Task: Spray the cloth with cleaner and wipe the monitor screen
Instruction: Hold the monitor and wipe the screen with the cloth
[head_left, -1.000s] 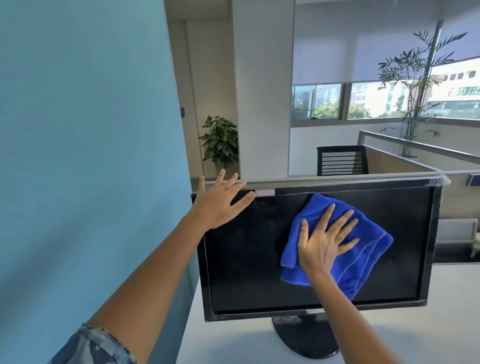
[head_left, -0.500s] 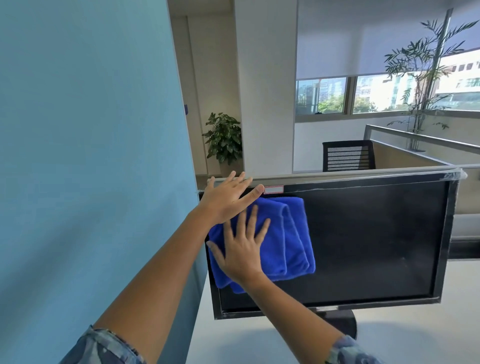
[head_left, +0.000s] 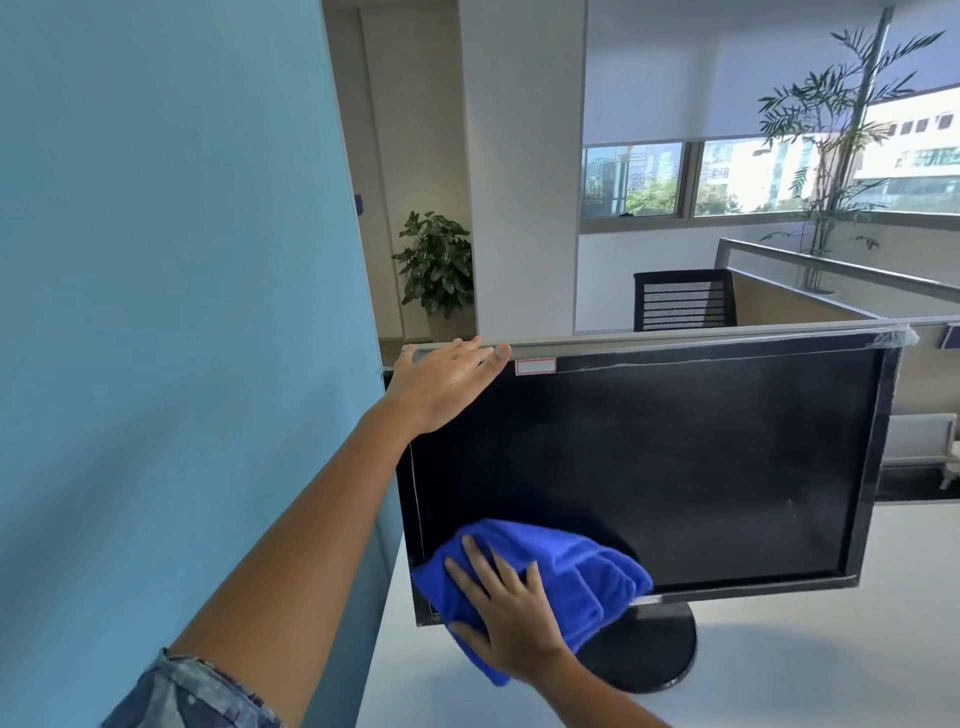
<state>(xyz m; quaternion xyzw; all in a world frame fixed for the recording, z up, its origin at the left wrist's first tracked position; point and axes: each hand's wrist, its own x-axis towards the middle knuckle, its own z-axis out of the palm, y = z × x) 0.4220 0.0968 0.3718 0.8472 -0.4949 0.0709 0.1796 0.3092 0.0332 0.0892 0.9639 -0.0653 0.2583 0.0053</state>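
A black monitor (head_left: 675, 467) with a dark screen stands on a white desk (head_left: 779, 649) on a round black base (head_left: 654, 649). A folded blue cloth (head_left: 571, 571) lies flat against the screen's lower left corner, spilling over the bottom bezel. My right hand (head_left: 504, 613) presses the cloth onto the screen with straight, spread fingers. My left hand (head_left: 441, 384) rests flat on the monitor's top left corner, fingers straight along the top edge. No cleaner bottle is in view.
A tall blue partition (head_left: 171, 312) stands close on the left, right beside the monitor. Behind the monitor runs a low cubicle divider (head_left: 727, 332), with a black mesh chair (head_left: 683, 299), potted plants (head_left: 436, 260) and windows beyond.
My right hand has carried the cloth from the middle of the screen to the upper left, then down to the lower left corner. My left hand has stayed on the top left corner.
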